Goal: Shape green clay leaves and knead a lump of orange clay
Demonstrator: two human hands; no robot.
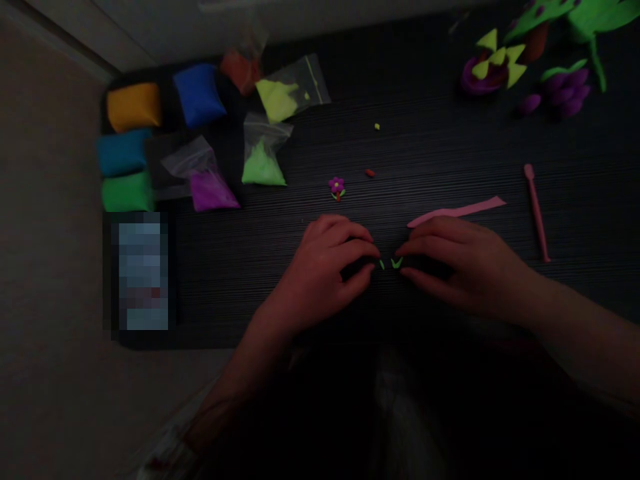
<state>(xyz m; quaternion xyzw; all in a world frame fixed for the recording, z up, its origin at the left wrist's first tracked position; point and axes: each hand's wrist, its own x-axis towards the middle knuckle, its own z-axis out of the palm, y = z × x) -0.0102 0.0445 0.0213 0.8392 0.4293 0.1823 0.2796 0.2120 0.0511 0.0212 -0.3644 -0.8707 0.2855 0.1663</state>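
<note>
Over the dark table, my left hand [340, 260] is curved, with thumb and index fingertips slightly apart. Just beyond those tips lies a thin green clay sliver [382, 265]. My right hand [460, 263] faces it, its thumb and index finger parted beside a small V-shaped green clay piece [397, 264]; whether they touch it I cannot tell. Above my left hand sits a tiny clay flower [337, 187] with purple petals, a yellow centre, a red stem and green leaves. A small red clay bit [369, 173] is to its right. Behind my right fingers lies a flat pink strip [465, 211].
A pink modelling tool [537, 213] lies at the right. Bagged clay, including light green [263, 163], yellow [280, 100] and purple [213, 190], fills the left with several coloured blocks. A purple clay bowl [483, 77] and clay grapes [565, 92] stand back right. A blurred-out object [143, 273] is front left.
</note>
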